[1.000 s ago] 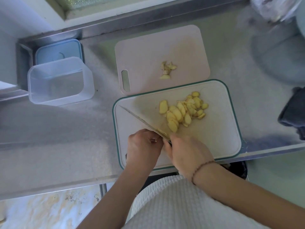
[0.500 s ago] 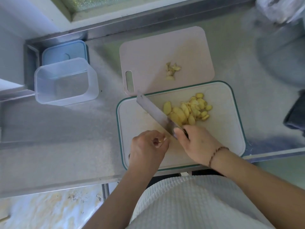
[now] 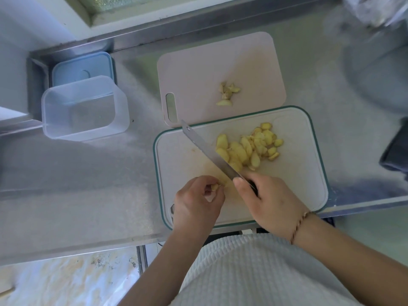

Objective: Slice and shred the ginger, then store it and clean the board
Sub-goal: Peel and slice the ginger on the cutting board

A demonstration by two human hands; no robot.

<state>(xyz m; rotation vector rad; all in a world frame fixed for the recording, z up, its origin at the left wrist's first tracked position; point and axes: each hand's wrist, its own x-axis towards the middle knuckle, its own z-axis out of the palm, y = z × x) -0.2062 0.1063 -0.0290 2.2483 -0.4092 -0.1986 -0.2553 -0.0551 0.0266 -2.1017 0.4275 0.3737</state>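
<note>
Left hand [image 3: 197, 200] curled, fingers [image 3: 217, 189] pinching a small ginger piece [image 3: 214, 187]; right hand [image 3: 268, 200] gripping the knife [image 3: 209, 154] handle, forefinger extended along the blade

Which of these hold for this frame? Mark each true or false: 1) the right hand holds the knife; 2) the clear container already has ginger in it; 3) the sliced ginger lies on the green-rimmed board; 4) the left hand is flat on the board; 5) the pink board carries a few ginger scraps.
1) True: the right hand grips the knife.
2) False: the clear container looks empty.
3) True: the ginger slices lie on the green-rimmed board.
4) False: the left hand pinches a small ginger piece.
5) True: ginger scraps lie on the pink board.
</note>
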